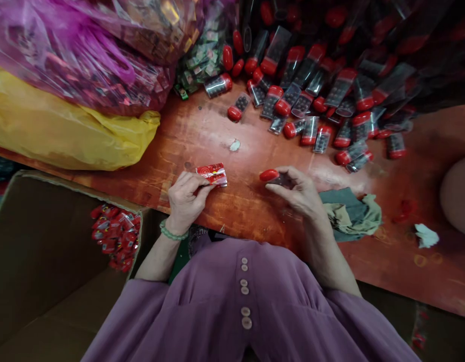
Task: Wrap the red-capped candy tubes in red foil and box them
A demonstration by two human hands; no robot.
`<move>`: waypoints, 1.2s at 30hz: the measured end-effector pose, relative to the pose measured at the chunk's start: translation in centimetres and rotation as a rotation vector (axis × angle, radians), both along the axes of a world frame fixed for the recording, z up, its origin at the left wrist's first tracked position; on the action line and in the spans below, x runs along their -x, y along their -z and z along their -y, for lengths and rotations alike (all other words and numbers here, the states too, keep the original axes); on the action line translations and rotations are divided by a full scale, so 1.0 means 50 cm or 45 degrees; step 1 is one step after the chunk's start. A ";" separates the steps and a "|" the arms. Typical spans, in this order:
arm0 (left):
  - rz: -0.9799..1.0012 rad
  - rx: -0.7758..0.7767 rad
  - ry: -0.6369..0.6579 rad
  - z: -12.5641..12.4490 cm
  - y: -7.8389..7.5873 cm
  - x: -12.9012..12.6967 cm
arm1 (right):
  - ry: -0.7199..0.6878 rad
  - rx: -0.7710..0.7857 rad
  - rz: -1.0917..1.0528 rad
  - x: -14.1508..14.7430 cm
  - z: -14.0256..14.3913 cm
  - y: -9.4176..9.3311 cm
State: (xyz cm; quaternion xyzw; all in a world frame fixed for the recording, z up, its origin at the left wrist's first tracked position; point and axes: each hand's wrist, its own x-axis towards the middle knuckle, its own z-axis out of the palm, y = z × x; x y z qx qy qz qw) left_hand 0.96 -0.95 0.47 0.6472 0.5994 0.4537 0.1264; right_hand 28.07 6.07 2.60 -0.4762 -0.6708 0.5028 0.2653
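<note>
My left hand [187,196], with a green bead bracelet at its wrist, pinches a small red printed packet [212,174] just above the table. Between the thumb and fingers of my right hand [298,188] is a small clear container with a red cap [269,175]. Its cap points left, and my fingers partly hide its dark body. A gap of bare wood separates the two hands. Beyond them lies a large heap of similar red-capped clear containers [309,129], with dark round contents showing in several.
Plastic bags, one purple [115,65] and one yellow [74,136], fill the back left. At lower left stands a cardboard box [39,241] holding red packets [119,236]. A crumpled cloth [349,213] lies right of my right hand, near a white scrap [426,236].
</note>
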 end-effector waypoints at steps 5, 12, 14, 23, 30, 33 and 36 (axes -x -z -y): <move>0.110 -0.019 0.066 0.014 -0.024 -0.007 | 0.038 -0.049 -0.315 0.054 0.026 -0.019; 0.112 -0.025 0.148 0.027 -0.045 -0.015 | -0.389 -0.339 -0.183 0.093 0.035 -0.042; 0.130 -0.017 0.162 0.029 -0.045 -0.016 | -0.427 -0.398 -0.103 0.090 0.035 -0.042; 0.072 0.022 0.279 0.037 -0.035 -0.018 | -0.602 -0.388 0.263 0.063 0.031 -0.061; 0.157 0.068 0.297 0.034 -0.036 -0.029 | -0.544 -0.265 0.133 0.046 0.023 -0.063; 0.184 0.079 0.305 0.033 -0.033 -0.030 | -0.600 -0.306 0.182 0.055 0.025 -0.063; 0.206 0.116 0.309 0.036 -0.028 -0.027 | -0.661 -0.348 0.303 0.064 0.028 -0.065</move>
